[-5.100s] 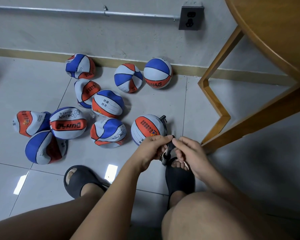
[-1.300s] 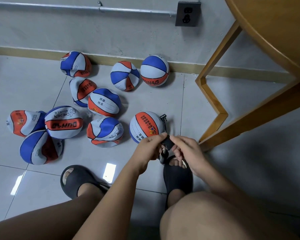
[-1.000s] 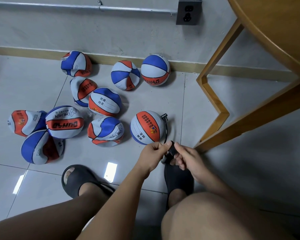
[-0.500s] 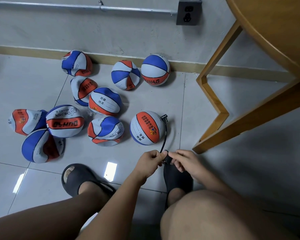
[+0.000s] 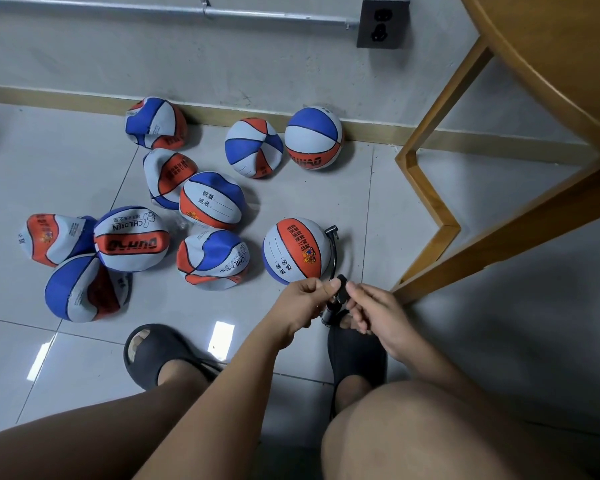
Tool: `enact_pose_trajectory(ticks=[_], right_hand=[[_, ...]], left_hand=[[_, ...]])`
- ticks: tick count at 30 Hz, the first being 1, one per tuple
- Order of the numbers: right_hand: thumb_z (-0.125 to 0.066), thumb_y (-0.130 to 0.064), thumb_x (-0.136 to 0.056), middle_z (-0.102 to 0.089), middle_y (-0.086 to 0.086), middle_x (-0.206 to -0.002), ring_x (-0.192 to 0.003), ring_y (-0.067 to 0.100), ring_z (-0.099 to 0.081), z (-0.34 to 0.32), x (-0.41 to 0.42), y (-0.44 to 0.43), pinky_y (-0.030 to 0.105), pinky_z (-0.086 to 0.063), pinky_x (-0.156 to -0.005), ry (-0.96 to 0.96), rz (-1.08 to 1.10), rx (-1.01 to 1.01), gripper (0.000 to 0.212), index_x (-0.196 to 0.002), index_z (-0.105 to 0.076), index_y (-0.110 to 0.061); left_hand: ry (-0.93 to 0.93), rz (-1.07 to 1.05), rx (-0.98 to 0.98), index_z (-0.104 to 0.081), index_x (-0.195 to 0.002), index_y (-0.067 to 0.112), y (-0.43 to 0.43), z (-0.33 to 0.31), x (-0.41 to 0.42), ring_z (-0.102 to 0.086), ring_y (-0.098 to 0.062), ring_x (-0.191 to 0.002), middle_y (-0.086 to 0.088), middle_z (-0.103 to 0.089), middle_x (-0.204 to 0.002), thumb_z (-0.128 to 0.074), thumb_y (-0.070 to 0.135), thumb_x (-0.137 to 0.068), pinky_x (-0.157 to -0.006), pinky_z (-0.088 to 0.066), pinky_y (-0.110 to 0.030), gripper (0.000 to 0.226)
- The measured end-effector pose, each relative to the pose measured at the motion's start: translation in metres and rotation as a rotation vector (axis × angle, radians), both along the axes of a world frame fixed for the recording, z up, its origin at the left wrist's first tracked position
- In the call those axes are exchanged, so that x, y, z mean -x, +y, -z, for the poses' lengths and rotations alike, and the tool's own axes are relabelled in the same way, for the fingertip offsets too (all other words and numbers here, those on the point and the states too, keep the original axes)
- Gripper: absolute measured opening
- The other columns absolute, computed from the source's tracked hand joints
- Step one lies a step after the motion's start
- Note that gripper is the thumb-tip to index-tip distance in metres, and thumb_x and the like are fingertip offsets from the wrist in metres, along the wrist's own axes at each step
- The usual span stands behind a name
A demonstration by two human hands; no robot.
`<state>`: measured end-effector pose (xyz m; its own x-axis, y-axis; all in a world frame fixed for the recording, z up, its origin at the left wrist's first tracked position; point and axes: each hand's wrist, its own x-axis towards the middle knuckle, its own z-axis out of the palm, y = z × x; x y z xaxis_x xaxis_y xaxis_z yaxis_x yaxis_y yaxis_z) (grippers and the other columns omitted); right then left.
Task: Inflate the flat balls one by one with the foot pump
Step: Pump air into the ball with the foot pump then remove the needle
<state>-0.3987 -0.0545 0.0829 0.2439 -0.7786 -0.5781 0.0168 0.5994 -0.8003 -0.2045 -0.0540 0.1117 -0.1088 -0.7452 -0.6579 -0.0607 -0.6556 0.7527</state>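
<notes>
Here, low in the frame's centre, the left hand (image 5: pixel 303 299) and right hand (image 5: pixel 378 313) meet, each pinching the black top of the small dark foot pump (image 5: pixel 341 285) just ahead of a black slipper (image 5: pixel 357 351). Its thin black hose (image 5: pixel 334 252) curves up beside a round orange, white and blue ball (image 5: pixel 297 251). Crumpled flat balls (image 5: pixel 212 259) lie at left on the grey tiled floor (image 5: pixel 66 174).

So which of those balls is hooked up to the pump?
The front round ball, standing alone; the black hose arcs to its right side.
</notes>
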Motion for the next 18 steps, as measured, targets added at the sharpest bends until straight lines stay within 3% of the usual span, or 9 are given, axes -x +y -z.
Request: enact_pose_trajectory(ticks=[7, 12, 15, 18], right_hand=[[-0.069, -0.051, -0.102, -0.052, 0.015, -0.068, -0.053, 0.021, -0.039, 0.033, 0.005, 0.010, 0.033, -0.031, -0.051, 0.118, -0.103, -0.047, 0.047, -0.082, -0.065, -0.008], [-0.070, -0.040, -0.103, -0.052, 0.016, -0.070, -0.053, 0.020, -0.041, 0.035, 0.003, 0.012, 0.031, -0.031, -0.050, 0.125, -0.110, -0.076, 0.044, -0.084, -0.062, -0.001], [-0.071, -0.033, -0.104, -0.050, 0.014, -0.065, -0.056, 0.022, -0.042, 0.022, -0.001, 0.009, 0.029, -0.033, -0.050, 0.098, -0.084, -0.055, 0.044, -0.083, -0.058, 0.004], [-0.070, -0.032, -0.104, -0.047, 0.011, -0.059, -0.050, 0.020, -0.040, -0.007, -0.007, 0.000, 0.025, -0.032, -0.047, 0.047, -0.027, 0.011, 0.039, -0.079, -0.062, -0.003]], left_hand=[[-0.194, -0.020, -0.056, -0.056, -0.075, 0.019, 0.021, 0.034, 0.008, -0.043, -0.006, -0.048, 0.011, -0.056, -0.059, -0.076, 0.062, -0.092, -0.050, -0.035, -0.022, 0.050], [-0.281, 0.028, -0.033, -0.065, -0.084, 0.011, 0.020, 0.041, 0.005, -0.052, -0.008, -0.059, 0.016, -0.064, -0.058, -0.077, 0.056, -0.094, -0.059, -0.040, -0.025, 0.048], [-0.200, 0.034, -0.020, -0.065, -0.087, 0.006, 0.016, 0.032, -0.001, -0.049, -0.011, -0.061, 0.013, -0.063, -0.061, -0.079, 0.047, -0.094, -0.056, -0.040, -0.023, 0.043], [0.013, -0.039, 0.005, -0.056, -0.078, 0.018, 0.003, 0.007, -0.006, -0.038, -0.012, -0.056, 0.003, -0.050, -0.067, -0.084, 0.048, -0.088, -0.051, -0.029, -0.024, 0.042]])
